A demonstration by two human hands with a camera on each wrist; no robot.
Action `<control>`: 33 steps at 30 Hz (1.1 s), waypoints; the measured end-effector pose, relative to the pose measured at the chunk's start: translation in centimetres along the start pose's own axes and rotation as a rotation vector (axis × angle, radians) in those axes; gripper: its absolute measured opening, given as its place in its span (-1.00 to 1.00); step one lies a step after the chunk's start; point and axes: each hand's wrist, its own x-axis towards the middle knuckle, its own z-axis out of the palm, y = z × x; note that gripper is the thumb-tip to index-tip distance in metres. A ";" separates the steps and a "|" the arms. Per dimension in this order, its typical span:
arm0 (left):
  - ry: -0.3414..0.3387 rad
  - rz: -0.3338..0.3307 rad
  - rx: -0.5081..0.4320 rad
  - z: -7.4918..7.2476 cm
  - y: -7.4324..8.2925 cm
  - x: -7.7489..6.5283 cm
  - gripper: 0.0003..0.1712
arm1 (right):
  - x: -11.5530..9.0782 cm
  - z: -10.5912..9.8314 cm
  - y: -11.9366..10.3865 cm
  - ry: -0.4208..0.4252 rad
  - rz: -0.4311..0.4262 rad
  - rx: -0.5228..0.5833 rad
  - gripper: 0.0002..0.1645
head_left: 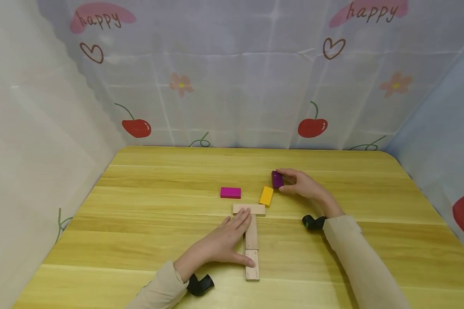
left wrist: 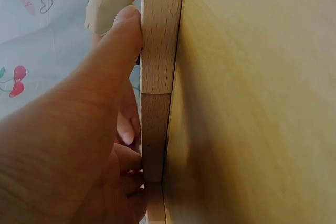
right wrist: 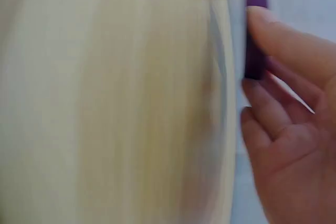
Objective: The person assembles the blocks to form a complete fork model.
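My left hand rests over a T of plain wooden blocks, thumb on the nearest block and fingertips at the top of the stem. The middle block joins it end to end, and a crosswise block caps the far end. In the left wrist view the stem blocks stand in line beside the thumb. My right hand pinches a purple block between thumb and fingers; the right wrist view shows the purple block held at the fingertips, above the tabletop.
A yellow block lies slanted just beyond the crosswise block, close to the purple one. Farther left lies a magenta block. Black wrist devices sit at both cuffs. A patterned curtain rises behind the wooden table.
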 end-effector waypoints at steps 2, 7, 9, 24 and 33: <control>0.001 0.001 0.002 0.0 0.0 0.0 0.32 | 0.4 0.7 -0.6 0.021 -0.007 0.066 -0.28; 0.003 0.001 0.010 0.1 0.0 0.0 0.31 | 1.5 2.8 -2.6 0.046 -0.037 -0.002 -0.29; 0.002 0.002 0.010 0.1 0.0 0.1 0.31 | 1.9 3.6 -3.1 0.047 -0.040 -0.072 -0.29; 0.006 0.015 0.028 0.1 0.0 0.1 0.30 | 3.4 6.4 -4.0 -0.036 -0.086 -0.337 -0.28; 0.011 0.017 0.035 0.1 -0.1 0.1 0.30 | 3.4 6.4 -4.4 -0.028 -0.077 -0.319 -0.42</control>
